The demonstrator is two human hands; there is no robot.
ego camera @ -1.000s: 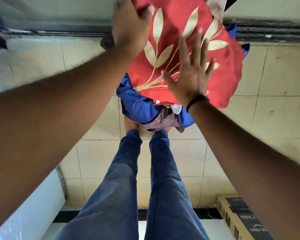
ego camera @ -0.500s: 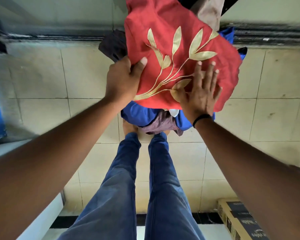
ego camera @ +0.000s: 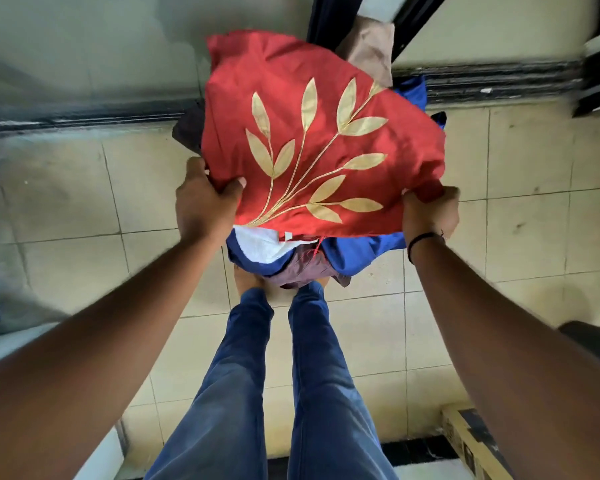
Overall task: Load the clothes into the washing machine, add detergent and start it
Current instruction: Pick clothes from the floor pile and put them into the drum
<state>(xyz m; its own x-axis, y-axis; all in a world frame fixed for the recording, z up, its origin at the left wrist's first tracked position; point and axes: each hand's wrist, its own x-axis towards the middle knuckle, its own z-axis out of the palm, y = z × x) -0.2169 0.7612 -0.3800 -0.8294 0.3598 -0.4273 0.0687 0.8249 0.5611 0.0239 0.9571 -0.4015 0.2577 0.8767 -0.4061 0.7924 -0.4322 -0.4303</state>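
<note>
Topping a bundle of clothes held out in front of the person at arm's length is a red cloth (ego camera: pixel 323 147) embroidered with a gold leaf sprig. The bundle hangs above the tiled floor (ego camera: pixel 84 209), over the person's feet. Beneath the red cloth lie a blue garment (ego camera: pixel 357 252), a white piece (ego camera: pixel 260 245) and a maroon piece (ego camera: pixel 300 270), all bunched together and sagging below the red cloth's lower edge. A dark piece (ego camera: pixel 189 128) shows at the bundle's left edge and a beige piece (ego camera: pixel 369 46) at its upper right.

The left hand (ego camera: pixel 205 202) grips the lower left corner of the red cloth, thumb on top of the fabric and fingers curled beneath it. The right hand (ego camera: pixel 430 213) grips the lower right corner, fingers wrapped round a gathered fold of the red cloth; a black band (ego camera: pixel 423 242) sits on that wrist. Both arms are extended and bare.

Below the bundle stand the person's legs in blue trousers (ego camera: pixel 278 375). A dark skirting strip (ego camera: pixel 492 83) runs along the foot of the wall beyond. A cardboard box (ego camera: pixel 471 441) lies at the lower right, and a white surface (ego camera: pixel 97 455) shows at the lower left edge.
</note>
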